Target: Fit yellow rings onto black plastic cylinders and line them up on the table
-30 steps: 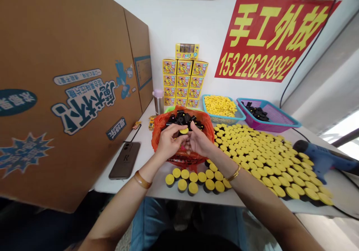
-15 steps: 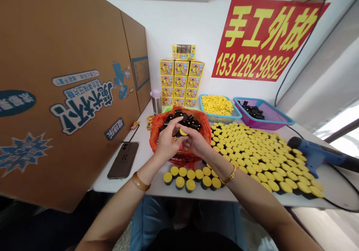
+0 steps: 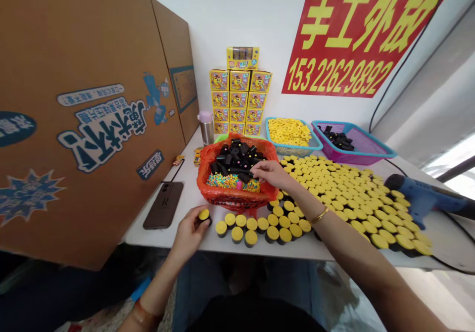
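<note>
My left hand (image 3: 190,232) is closed around a black cup with a yellow lid (image 3: 204,215), at the left end of the front row of lidded cups (image 3: 251,238) on the table. Over the right side of a basket lined with a red plastic bag (image 3: 208,189), my right hand (image 3: 272,173) has its fingers pinched at the black cups. Whether it grips one is hard to make out. Inside the basket lie a heap of black cups (image 3: 237,155), many small coloured balls (image 3: 222,180) and a small pink piece (image 3: 239,185).
Yellow-lidded cups (image 3: 334,188) cover the right of the table, beside a blue heat-gun-like tool (image 3: 411,198). Behind stand a basket of yellow pieces (image 3: 289,133), a purple basket (image 3: 365,158), stacked yellow boxes (image 3: 240,102) and a flask (image 3: 206,128). A phone (image 3: 164,206) lies left, near a large carton (image 3: 92,99).
My hands were together over the basket with a yellow-lidded piece. They have parted: my left hand moved down left to the table with the lidded cup, my right stayed at the basket's right.
</note>
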The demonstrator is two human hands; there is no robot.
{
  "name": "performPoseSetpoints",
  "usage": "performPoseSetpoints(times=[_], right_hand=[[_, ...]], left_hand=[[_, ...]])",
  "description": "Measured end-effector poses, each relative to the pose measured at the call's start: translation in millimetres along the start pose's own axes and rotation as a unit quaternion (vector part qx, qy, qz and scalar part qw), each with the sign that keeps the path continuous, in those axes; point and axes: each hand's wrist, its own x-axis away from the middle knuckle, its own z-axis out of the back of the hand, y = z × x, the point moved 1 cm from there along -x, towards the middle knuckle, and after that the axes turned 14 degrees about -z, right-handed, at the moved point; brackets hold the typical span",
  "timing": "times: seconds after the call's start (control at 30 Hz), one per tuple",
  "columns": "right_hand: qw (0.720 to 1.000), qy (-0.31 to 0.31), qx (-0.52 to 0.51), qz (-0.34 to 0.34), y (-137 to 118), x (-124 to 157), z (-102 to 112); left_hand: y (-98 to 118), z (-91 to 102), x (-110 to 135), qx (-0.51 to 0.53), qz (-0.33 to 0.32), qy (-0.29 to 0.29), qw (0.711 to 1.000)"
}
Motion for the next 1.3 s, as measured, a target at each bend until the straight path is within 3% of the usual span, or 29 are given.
performPoseSetpoints(times=[0.13,0.23,0.33,0.43,0.47,0.53,0.6,0.7,0.8,1.0,1.2,1.3], right_hand=[[0.993,-0.009,0.11,0.044,16,-19,-19],[0.973,-0.038,0.215,0.073,18,-27,-28],[0.94,-0.031,0.321,0.112,16,-30,-38],[0.904,-0.066,0.402,0.132,16,-33,-45],[0.894,-0.076,0.42,0.135,16,-34,-46],[0.885,-0.077,0.437,0.142,17,-34,-46],[0.887,-0.067,0.432,0.149,17,-33,-45],[0.902,-0.062,0.402,0.143,16,-29,-43],[0.932,-0.042,0.342,0.114,16,-25,-44],[0.972,-0.043,0.219,0.071,18,-24,-40],[0.939,-0.122,0.309,0.086,15,-24,-41],[0.923,-0.143,0.356,0.03,12,-25,-37]], left_hand=[[0,-25.5,7,0.066,0.018,0.017,0.998],[1,-32.7,12,0.099,0.037,0.045,0.993],[8,-21.7,7,0.054,0.009,0.104,0.993],[28,-1.1,-28,-0.071,-0.086,0.176,0.978],[36,3.5,-47,-0.11,-0.129,0.161,0.972],[46,5.2,-93,-0.139,-0.21,0.061,0.966],[47,-2.0,-139,-0.188,-0.245,-0.023,0.951],[33,-23.1,-190,-0.29,-0.201,-0.16,0.922],[23,-39.9,-206,-0.345,-0.126,-0.254,0.895],[28,-38.6,-196,-0.338,-0.109,-0.235,0.905],[27,-33.1,-188,-0.281,-0.131,-0.207,0.928],[28,-32.2,-186,-0.206,-0.11,-0.183,0.955]])
